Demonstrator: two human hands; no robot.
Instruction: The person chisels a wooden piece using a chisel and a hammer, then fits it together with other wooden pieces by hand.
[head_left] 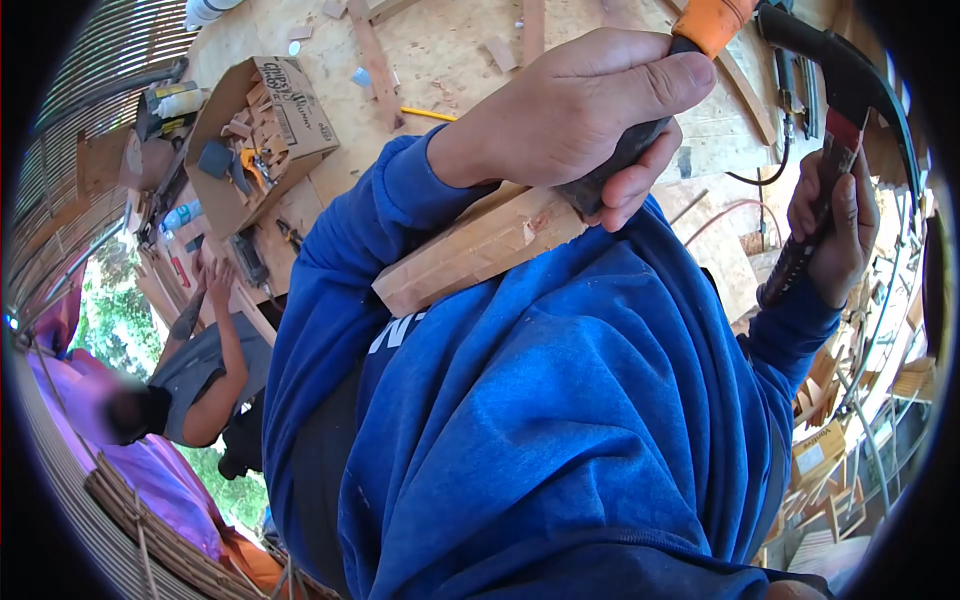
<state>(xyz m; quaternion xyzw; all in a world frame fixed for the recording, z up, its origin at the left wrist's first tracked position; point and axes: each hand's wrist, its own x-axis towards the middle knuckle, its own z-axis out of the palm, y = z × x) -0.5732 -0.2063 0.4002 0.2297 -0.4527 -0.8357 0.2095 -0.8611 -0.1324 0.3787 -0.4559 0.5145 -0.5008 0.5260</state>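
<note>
My left hand (590, 125) is closed around a black handle with an orange end (715, 22); the working end of this tool is not clear to me. The lower black part meets the end of a thick wooden block (480, 255), which lies between my left forearm and my chest. Over on the right, my right hand (845, 225) grips a hammer (850, 75) by its dark handle with a red band. Its black head points upward, away from my body.
Wood strips and a yellow pencil (428, 114) lie on the plywood worktop (440, 45). A cardboard box (300, 110) holds wood offcuts and tools. At left, a co-worker (215, 370) reaches toward the bench. A dark cable (765, 180) curves near the hammer; scrap wood lies lower right.
</note>
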